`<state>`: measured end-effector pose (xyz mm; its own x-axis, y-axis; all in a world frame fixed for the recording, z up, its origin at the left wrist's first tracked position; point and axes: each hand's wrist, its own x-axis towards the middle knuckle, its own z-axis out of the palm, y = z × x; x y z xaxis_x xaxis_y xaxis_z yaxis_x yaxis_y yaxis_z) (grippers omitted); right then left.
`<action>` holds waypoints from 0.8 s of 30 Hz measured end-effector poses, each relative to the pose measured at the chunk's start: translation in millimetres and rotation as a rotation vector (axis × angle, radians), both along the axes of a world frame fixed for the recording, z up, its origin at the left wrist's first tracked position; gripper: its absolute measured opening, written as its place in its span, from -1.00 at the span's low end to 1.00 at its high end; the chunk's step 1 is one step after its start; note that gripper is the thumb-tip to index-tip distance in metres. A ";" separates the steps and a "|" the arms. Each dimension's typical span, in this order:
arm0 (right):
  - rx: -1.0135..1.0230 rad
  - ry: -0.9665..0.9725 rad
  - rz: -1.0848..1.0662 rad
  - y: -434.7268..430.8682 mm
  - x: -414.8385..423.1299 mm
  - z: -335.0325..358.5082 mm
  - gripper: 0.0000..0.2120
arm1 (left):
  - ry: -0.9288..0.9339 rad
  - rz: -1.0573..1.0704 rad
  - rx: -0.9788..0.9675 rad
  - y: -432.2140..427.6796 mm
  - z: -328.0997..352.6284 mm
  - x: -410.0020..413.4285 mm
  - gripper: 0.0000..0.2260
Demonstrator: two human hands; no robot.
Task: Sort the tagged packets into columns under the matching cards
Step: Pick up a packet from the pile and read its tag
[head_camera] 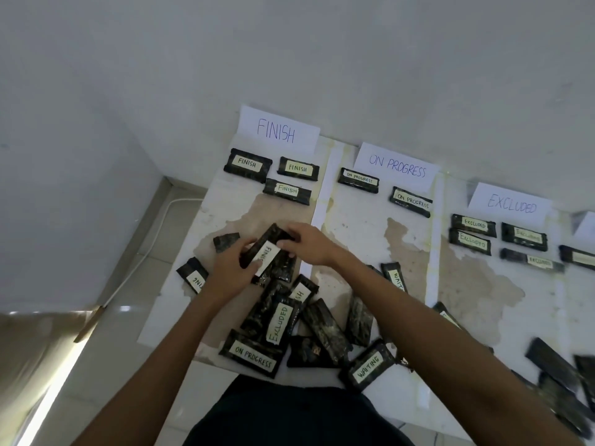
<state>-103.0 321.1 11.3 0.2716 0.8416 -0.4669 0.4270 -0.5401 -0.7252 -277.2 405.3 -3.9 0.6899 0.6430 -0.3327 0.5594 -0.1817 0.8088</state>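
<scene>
A dark packet tagged FINISH [269, 254] is held over the table between both hands. My left hand [230, 268] grips its near end, and my right hand [306, 244] pinches its far end. Against the wall stand the cards FINISH [277, 132], ON PROGRESS [397, 167] and EXCLUDED [512, 204]. Three FINISH packets [248, 164] lie under the first card, two ON PROGRESS packets [358, 180] under the second, several EXCLUDED packets [473, 224] under the third. An unsorted pile [283, 320] lies near me, showing EXCLUDED, ON PROGRESS and WAITING tags.
A fourth card [587, 226] shows partly at the right edge. More dark packets [560, 378] lie at the near right. The table [360, 226] has a stained white top; its left edge drops to a tiled floor with a white cable [151, 239].
</scene>
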 end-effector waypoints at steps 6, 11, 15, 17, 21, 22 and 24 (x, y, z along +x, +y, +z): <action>0.031 0.252 -0.288 -19.0 -4.0 19.5 -0.88 | -0.055 0.146 -0.189 5.0 14.7 4.6 -0.70; 0.079 0.277 -0.510 -30.5 -8.8 18.4 -0.79 | -0.042 0.075 -0.353 -4.5 19.9 6.6 -0.71; 0.136 0.115 -0.549 -33.8 -12.5 13.9 -0.70 | -0.074 0.113 -0.410 -23.8 19.6 16.7 -0.86; 0.141 -0.002 -0.465 -34.1 -15.3 15.2 -0.58 | -0.068 0.202 -0.412 -29.1 15.4 22.9 -0.87; 0.081 -0.172 -0.160 -31.4 -22.6 13.4 -0.33 | -0.117 0.436 -0.540 -26.7 10.1 34.0 -0.84; 0.075 -0.225 -0.110 -28.5 -24.8 11.6 -0.32 | -0.132 0.478 -0.571 -23.9 9.6 36.2 -0.83; 0.068 -0.320 -0.070 -18.9 -28.2 8.2 -0.31 | -0.153 0.517 -0.591 -17.0 9.2 39.3 -0.81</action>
<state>-131.1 302.2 19.5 0.4534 0.8421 -0.2920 0.6029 -0.5311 -0.5953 -238.0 388.3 5.4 0.4180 0.6405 -0.6443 0.3306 0.5533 0.7645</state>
